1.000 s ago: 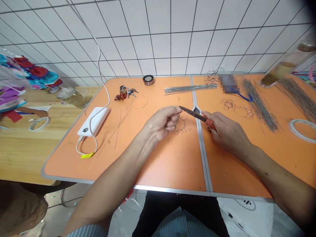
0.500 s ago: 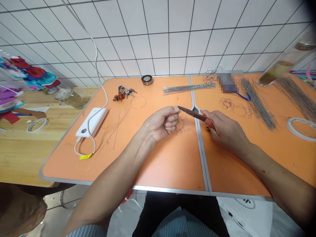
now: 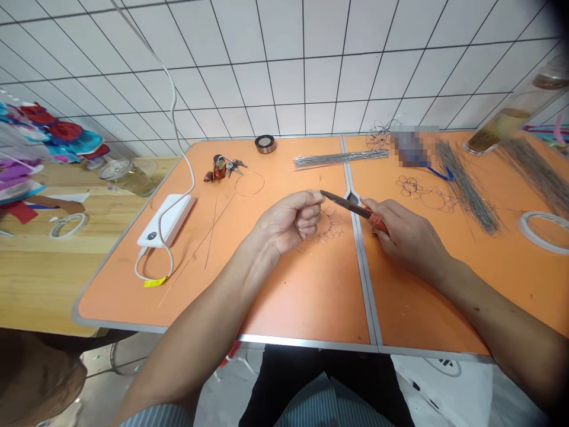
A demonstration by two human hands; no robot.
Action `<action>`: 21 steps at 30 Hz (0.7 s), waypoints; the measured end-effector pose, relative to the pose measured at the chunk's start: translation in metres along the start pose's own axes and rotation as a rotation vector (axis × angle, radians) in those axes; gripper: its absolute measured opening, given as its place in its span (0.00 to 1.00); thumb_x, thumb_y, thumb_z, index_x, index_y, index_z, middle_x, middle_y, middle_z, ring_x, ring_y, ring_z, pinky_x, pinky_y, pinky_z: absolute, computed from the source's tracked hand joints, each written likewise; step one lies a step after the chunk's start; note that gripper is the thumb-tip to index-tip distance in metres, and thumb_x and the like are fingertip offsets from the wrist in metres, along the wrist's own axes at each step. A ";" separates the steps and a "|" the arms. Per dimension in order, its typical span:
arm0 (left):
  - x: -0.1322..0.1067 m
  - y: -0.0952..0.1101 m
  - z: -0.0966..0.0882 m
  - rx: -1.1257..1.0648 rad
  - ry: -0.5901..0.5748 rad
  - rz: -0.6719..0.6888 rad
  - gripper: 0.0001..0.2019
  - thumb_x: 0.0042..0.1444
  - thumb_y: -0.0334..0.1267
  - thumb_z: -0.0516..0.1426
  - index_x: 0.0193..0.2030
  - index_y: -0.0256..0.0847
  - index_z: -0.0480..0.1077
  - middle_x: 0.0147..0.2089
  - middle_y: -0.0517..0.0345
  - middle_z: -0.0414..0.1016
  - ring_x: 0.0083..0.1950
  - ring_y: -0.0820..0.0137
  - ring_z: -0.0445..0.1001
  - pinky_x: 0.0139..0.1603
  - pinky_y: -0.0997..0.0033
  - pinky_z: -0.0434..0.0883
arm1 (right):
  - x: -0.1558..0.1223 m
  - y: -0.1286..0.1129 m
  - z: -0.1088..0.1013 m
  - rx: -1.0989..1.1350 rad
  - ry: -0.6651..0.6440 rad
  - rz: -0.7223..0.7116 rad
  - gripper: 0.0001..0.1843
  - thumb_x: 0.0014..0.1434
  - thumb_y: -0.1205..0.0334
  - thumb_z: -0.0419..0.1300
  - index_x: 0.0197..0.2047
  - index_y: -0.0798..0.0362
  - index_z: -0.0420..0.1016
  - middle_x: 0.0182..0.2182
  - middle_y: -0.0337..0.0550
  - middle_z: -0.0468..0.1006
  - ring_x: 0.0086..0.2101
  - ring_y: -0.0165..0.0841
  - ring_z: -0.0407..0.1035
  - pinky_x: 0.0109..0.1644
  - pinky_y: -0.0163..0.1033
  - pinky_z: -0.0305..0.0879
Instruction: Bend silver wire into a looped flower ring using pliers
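My right hand point(image 3: 406, 234) is wrapped round the red handles of a pair of long-nose pliers point(image 3: 344, 202). The dark jaws of the pliers point left and meet the fingertips of my left hand point(image 3: 293, 219). Thumb and forefinger of that hand are pinched together, with the other fingers curled in. What the pinch holds is too small to make out. A looped thin-wire ring point(image 3: 331, 224) shows just behind and below my left hand, partly hidden by it. I cannot tell whether it lies on the table or hangs from the fingers.
The orange folding table point(image 3: 311, 308) carries a wire bundle point(image 3: 340, 159), a darker wire bundle point(image 3: 469, 190), wire flowers point(image 3: 409, 187), tape point(image 3: 265, 143), keys point(image 3: 231, 166), a wire circle point(image 3: 249, 184) and a white power bank point(image 3: 165, 220). A bottle point(image 3: 502, 121) stands back right.
Almost nothing differs. Both hands and the pliers keep the same position, and the view has shifted very slightly.
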State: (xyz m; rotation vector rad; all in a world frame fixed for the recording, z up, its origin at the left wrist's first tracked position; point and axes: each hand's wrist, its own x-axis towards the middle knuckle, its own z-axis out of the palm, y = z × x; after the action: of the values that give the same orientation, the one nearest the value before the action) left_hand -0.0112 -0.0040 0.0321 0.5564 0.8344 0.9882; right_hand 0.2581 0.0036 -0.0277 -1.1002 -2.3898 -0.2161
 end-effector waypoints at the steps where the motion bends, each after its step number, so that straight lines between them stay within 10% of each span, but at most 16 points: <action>1: 0.000 0.000 -0.001 0.027 -0.003 0.030 0.17 0.62 0.29 0.62 0.25 0.41 0.61 0.20 0.69 0.54 0.19 0.81 0.48 0.19 0.79 0.50 | 0.000 0.000 0.001 0.031 0.000 0.006 0.21 0.81 0.64 0.51 0.69 0.52 0.75 0.44 0.48 0.86 0.41 0.41 0.81 0.38 0.42 0.70; 9: -0.001 -0.005 -0.004 0.221 0.042 0.263 0.12 0.53 0.35 0.69 0.27 0.40 0.69 0.20 0.69 0.57 0.21 0.81 0.50 0.22 0.78 0.49 | -0.001 0.009 0.009 0.156 0.048 0.084 0.17 0.79 0.65 0.51 0.59 0.49 0.80 0.44 0.49 0.87 0.43 0.43 0.83 0.40 0.42 0.72; 21: 0.001 -0.005 -0.003 0.204 0.006 0.233 0.12 0.51 0.35 0.69 0.27 0.40 0.69 0.20 0.70 0.56 0.20 0.81 0.49 0.22 0.78 0.49 | 0.003 0.008 0.004 -0.051 0.106 -0.040 0.24 0.76 0.70 0.52 0.69 0.55 0.77 0.44 0.51 0.88 0.43 0.44 0.81 0.45 0.46 0.73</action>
State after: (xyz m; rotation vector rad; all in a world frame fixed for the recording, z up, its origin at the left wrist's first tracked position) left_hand -0.0108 -0.0055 0.0266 0.8403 0.8955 1.1228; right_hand 0.2608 0.0117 -0.0304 -1.0380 -2.3244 -0.3422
